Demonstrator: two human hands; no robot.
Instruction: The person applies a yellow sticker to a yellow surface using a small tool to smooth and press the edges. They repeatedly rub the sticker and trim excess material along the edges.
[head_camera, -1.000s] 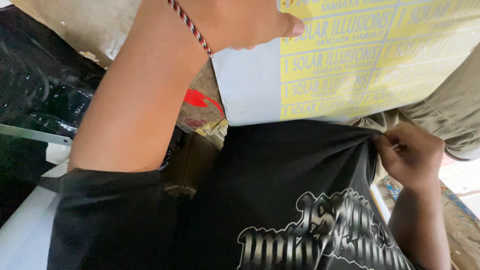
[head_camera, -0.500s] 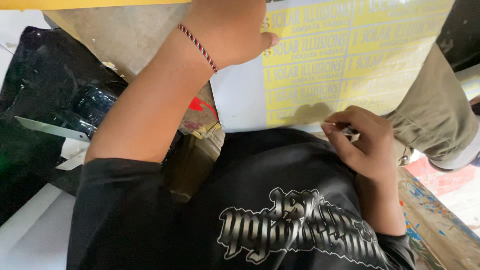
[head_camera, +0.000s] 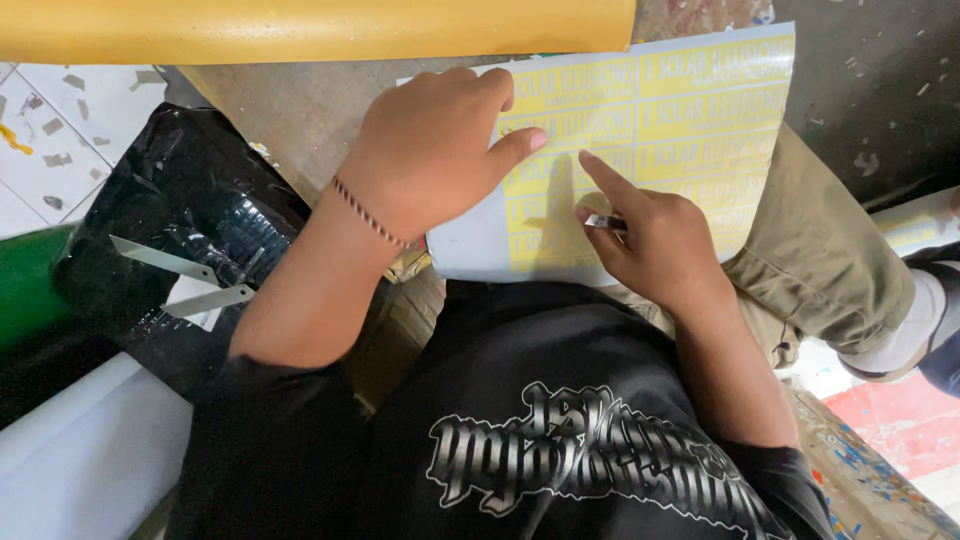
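Left hand: laid flat, fingers spread, on the pale backing sheet of yellow cut-vinyl stickers, pinning it against my lap so it cannot slide.
Right hand: grip pinching a small slim metal blade, forefinger extended along the sheet to steady the tip.
Sheet: directly under both grips, resting on my khaki trouser leg.
Beyond the left grip: long yellow roll.
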